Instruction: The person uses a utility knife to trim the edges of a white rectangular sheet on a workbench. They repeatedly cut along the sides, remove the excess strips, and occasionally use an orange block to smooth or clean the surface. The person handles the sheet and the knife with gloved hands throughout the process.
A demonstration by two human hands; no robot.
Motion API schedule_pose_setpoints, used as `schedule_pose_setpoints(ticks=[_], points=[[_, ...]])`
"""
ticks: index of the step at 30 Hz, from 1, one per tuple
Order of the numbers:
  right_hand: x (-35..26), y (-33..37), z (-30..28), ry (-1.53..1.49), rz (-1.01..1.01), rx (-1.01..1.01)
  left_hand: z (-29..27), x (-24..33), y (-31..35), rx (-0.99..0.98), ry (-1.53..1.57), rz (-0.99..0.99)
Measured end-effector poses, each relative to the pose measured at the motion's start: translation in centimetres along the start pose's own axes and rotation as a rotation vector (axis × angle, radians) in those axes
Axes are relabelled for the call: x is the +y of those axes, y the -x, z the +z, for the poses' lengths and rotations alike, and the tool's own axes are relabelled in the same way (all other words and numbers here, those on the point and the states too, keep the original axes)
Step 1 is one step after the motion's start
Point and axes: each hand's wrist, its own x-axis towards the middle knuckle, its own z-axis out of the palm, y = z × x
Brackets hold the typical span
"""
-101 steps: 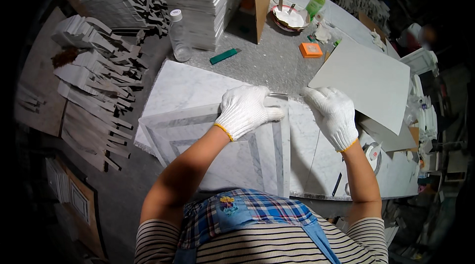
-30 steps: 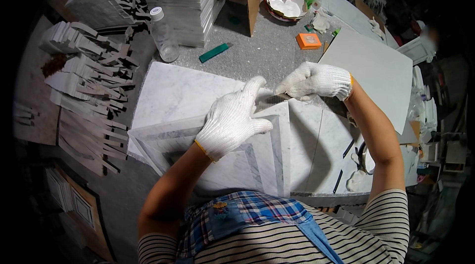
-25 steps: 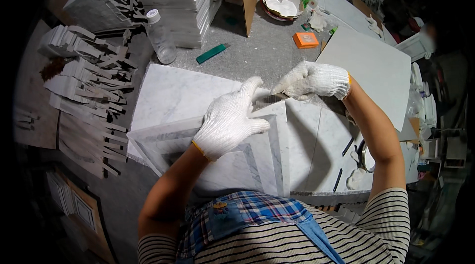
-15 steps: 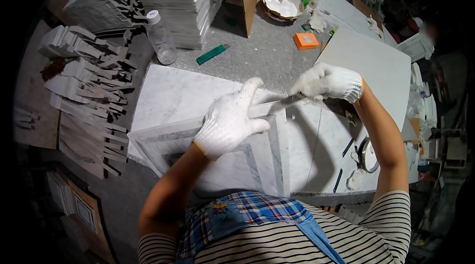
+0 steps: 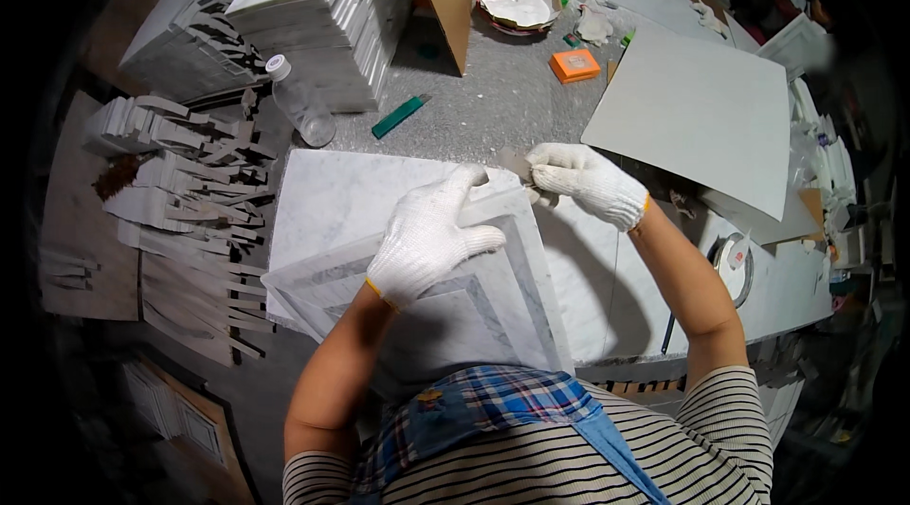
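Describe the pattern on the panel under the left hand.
White marble-like panel with nested grey bands; shows best in the head view.

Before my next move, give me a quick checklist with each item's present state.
1. Both hands gloved: ok, white gloves on the left hand and right hand.
2. Left hand on the grey-banded marble panel: ok, spread over its upper part.
3. Panel square with the marble slab beneath: not ok, it sits askew.
4. Right hand's grip: cannot tell, its fingertips meet a blur.
5. Green knife clear of both hands: ok, lying apart.
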Motion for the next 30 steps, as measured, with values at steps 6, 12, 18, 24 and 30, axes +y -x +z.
schedule_pose_setpoints(ticks=[6,12,18,24,30], points=[[1.7,0.0,1.9,-0.122,-0.121,0.013,0.1,0.2,-0.1,0.015,-0.053,0.016],[3.1,0.4,3.7,-0.219,-0.228,0.252,0.0,1.3,-0.3,-0.009,-0.126,-0.032],[2.4,4.2,8.3,0.246,-0.308,0.805,0.4,1.4,-0.4,-0.049,-0.107,-0.089],[3.5,4.8,10.1,0.623,-0.568,1.028,0.7,0.8,-0.5,-0.074,-0.076,-0.093],[2.7,5.9,10.8,0.801,-0.53,0.988,0.6,1.2,-0.5,-0.075,-0.116,-0.096]])
